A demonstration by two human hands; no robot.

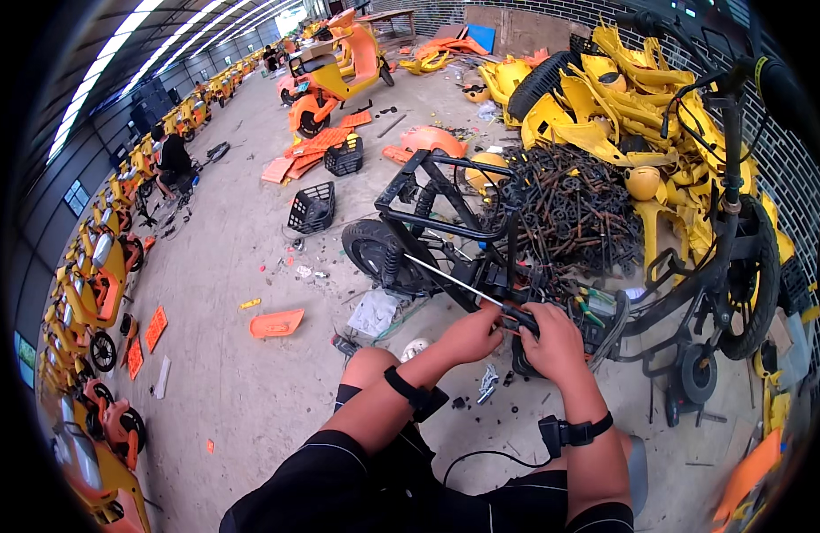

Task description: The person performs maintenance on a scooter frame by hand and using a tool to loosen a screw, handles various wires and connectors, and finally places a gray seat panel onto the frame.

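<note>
My right hand (549,338) is closed on the black handle (520,316) of a long screwdriver, whose thin metal shaft (445,278) slants up-left across a stripped black scooter frame (441,233). My left hand (477,330) is curled just left of that handle, at the shaft's near end; what its fingers grip is hard to make out. Beside the hands lie pliers and other tools (592,306) among dark parts and cables. A few loose metal bolts (487,384) are on the concrete below my hands.
Piled yellow panels (641,124) and rusty black parts (561,200) fill the back right. A front fork with wheel (752,293) stands right. Crates (312,210), orange panels (277,323) and a scooter (348,71) are ahead. Scooters (99,293) line the left, where another person (172,158) crouches.
</note>
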